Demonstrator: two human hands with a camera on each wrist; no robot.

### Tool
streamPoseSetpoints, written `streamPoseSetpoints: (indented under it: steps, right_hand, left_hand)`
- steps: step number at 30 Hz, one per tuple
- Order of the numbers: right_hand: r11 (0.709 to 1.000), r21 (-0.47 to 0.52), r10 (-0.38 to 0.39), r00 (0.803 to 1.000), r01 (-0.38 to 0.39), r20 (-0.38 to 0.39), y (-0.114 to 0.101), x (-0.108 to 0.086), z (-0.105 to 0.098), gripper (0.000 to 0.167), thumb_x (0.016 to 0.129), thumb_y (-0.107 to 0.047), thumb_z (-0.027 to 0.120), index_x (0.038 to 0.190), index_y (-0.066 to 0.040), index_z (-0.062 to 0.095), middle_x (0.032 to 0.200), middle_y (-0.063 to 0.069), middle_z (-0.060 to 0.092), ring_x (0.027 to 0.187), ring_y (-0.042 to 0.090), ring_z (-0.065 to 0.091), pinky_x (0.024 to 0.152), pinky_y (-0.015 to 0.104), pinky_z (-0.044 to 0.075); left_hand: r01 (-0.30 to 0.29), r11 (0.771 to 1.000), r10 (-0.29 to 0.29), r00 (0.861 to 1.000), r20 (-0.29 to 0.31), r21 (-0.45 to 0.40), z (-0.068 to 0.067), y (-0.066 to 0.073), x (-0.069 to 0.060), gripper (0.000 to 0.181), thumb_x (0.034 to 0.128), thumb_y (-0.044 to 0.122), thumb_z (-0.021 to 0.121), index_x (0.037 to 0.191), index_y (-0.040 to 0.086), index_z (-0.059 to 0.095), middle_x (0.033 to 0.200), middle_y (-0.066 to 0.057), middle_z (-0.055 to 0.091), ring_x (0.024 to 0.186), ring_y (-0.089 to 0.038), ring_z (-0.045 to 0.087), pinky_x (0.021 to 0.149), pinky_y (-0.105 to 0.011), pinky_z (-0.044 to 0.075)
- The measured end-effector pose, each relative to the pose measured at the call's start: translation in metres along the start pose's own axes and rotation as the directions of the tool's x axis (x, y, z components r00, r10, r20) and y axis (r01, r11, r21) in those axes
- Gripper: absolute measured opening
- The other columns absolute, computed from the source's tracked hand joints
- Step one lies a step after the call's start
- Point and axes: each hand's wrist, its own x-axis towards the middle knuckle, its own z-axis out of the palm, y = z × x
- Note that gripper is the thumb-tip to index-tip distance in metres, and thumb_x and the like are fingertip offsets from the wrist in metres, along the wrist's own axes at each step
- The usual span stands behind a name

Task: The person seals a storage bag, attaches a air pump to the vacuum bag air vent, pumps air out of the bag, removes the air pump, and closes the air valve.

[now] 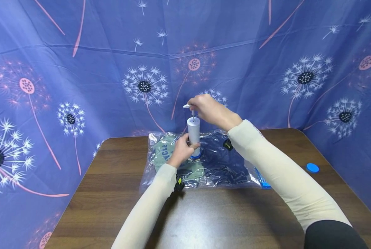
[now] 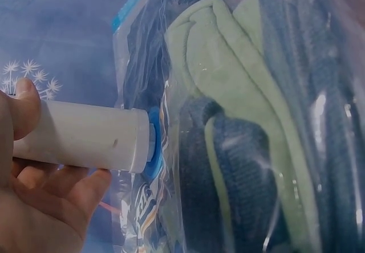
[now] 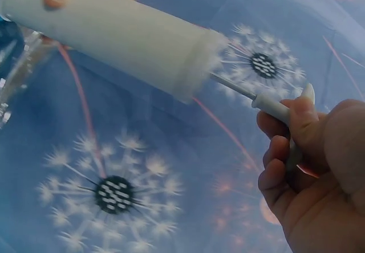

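Note:
A white hand pump [image 1: 193, 130] stands upright on the blue valve [image 2: 154, 143] of a clear vacuum storage bag [image 1: 222, 183]. My left hand [image 1: 183, 151] grips the lower part of the pump's barrel, thumb on one side and fingers on the other. Above it, my right hand [image 1: 208, 110] holds the white T-shaped handle [image 3: 274, 109], and a short length of thin metal rod [image 3: 232, 86] shows between handle and barrel. Inside the bag lie folded clothes, a light green piece [image 2: 228, 53] and a dark blue one [image 1: 221, 155].
A round blue cap [image 1: 312, 168] lies on the wooden table [image 1: 117, 193] to the right. The bag's blue strip [image 1: 263, 180] shows by my right forearm. Blue dandelion-patterned cloth [image 1: 104, 76] hangs behind and at both sides of the table.

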Motion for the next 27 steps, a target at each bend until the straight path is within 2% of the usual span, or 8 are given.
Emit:
streamPoseSetpoints:
  steps: [7, 9, 13, 17, 19, 21, 24, 27]
  right_hand:
    - [0.999, -0.027, -0.050, 0.989, 0.047, -0.137, -0.008, 0.010, -0.035, 0.023, 0.100, 0.004, 0.061, 0.119, 0.004, 0.074, 0.100, 0.018, 0.070, 0.093, 0.029, 0.071, 0.081, 0.034, 0.061]
    - [0.997, -0.050, -0.075, 0.979, 0.066, -0.190, -0.010, 0.012, -0.043, 0.023, 0.099, 0.004, 0.061, 0.119, 0.004, 0.074, 0.100, 0.019, 0.069, 0.092, 0.030, 0.070, 0.081, 0.035, 0.061]
    - [0.991, -0.083, -0.125, 0.945, 0.104, -0.302, -0.012, 0.015, -0.052, 0.022, 0.099, 0.002, 0.062, 0.117, 0.005, 0.074, 0.097, 0.021, 0.067, 0.089, 0.032, 0.070, 0.081, 0.037, 0.061]
    - [0.991, -0.080, -0.125, 0.929, 0.103, -0.348, -0.012, 0.015, -0.054, 0.021, 0.100, 0.001, 0.062, 0.116, 0.005, 0.075, 0.098, 0.021, 0.067, 0.091, 0.033, 0.070, 0.082, 0.039, 0.061]
    - [0.994, -0.070, -0.104, 0.938, 0.086, -0.329, -0.012, 0.015, -0.054, 0.021, 0.100, -0.001, 0.062, 0.117, 0.005, 0.074, 0.101, 0.021, 0.069, 0.092, 0.033, 0.071, 0.084, 0.039, 0.061]
    - [0.996, -0.055, -0.078, 0.956, 0.065, -0.281, -0.012, 0.014, -0.051, 0.022, 0.101, 0.001, 0.061, 0.117, 0.005, 0.074, 0.102, 0.021, 0.071, 0.095, 0.033, 0.072, 0.087, 0.039, 0.061]
    - [0.999, -0.044, -0.030, 0.987, 0.023, -0.159, -0.011, 0.012, -0.040, 0.020, 0.100, 0.002, 0.061, 0.116, 0.005, 0.074, 0.102, 0.019, 0.074, 0.097, 0.032, 0.073, 0.087, 0.039, 0.062]
    - [0.999, -0.045, 0.013, 1.000, -0.014, -0.026, -0.008, 0.009, -0.023, 0.016, 0.099, 0.002, 0.063, 0.110, 0.003, 0.074, 0.101, 0.017, 0.076, 0.096, 0.030, 0.074, 0.084, 0.038, 0.062]
  left_hand:
    - [0.007, 1.000, -0.007, 1.000, 0.007, -0.006, 0.001, 0.000, -0.002, 0.042, 0.0920, 0.015, 0.078, 0.130, 0.003, 0.063, 0.128, -0.017, 0.070, 0.114, -0.031, 0.070, 0.096, -0.040, 0.059]
    - [0.005, 1.000, -0.005, 1.000, 0.006, -0.010, 0.001, 0.000, -0.002, 0.042, 0.0921, 0.015, 0.077, 0.130, 0.003, 0.063, 0.128, -0.018, 0.070, 0.113, -0.031, 0.071, 0.096, -0.040, 0.060]
    - [0.002, 1.000, -0.002, 1.000, 0.006, -0.015, 0.001, 0.001, -0.003, 0.042, 0.0922, 0.014, 0.077, 0.130, 0.003, 0.063, 0.127, -0.018, 0.070, 0.112, -0.031, 0.071, 0.095, -0.041, 0.060]
    - [-0.006, 1.000, 0.006, 1.000, 0.014, -0.009, 0.002, 0.001, -0.003, 0.042, 0.0921, 0.014, 0.078, 0.129, 0.003, 0.063, 0.126, -0.018, 0.070, 0.113, -0.031, 0.071, 0.096, -0.040, 0.060]
    - [-0.006, 1.000, 0.006, 1.000, 0.019, -0.011, 0.002, 0.000, -0.003, 0.042, 0.0921, 0.014, 0.078, 0.129, 0.003, 0.063, 0.126, -0.017, 0.070, 0.113, -0.031, 0.071, 0.096, -0.039, 0.060]
    - [-0.004, 1.000, 0.004, 1.000, 0.016, -0.015, 0.002, 0.000, -0.003, 0.041, 0.0921, 0.014, 0.077, 0.129, 0.003, 0.063, 0.125, -0.017, 0.070, 0.112, -0.031, 0.071, 0.095, -0.040, 0.060]
    - [-0.001, 1.000, 0.001, 1.000, 0.010, -0.015, 0.001, -0.001, -0.002, 0.041, 0.0926, 0.014, 0.077, 0.130, 0.004, 0.063, 0.125, -0.017, 0.070, 0.111, -0.031, 0.071, 0.094, -0.040, 0.060]
    - [-0.005, 1.000, 0.005, 1.000, 0.010, -0.015, 0.001, -0.002, -0.001, 0.041, 0.0930, 0.015, 0.077, 0.130, 0.004, 0.063, 0.126, -0.017, 0.070, 0.112, -0.031, 0.071, 0.095, -0.040, 0.060]
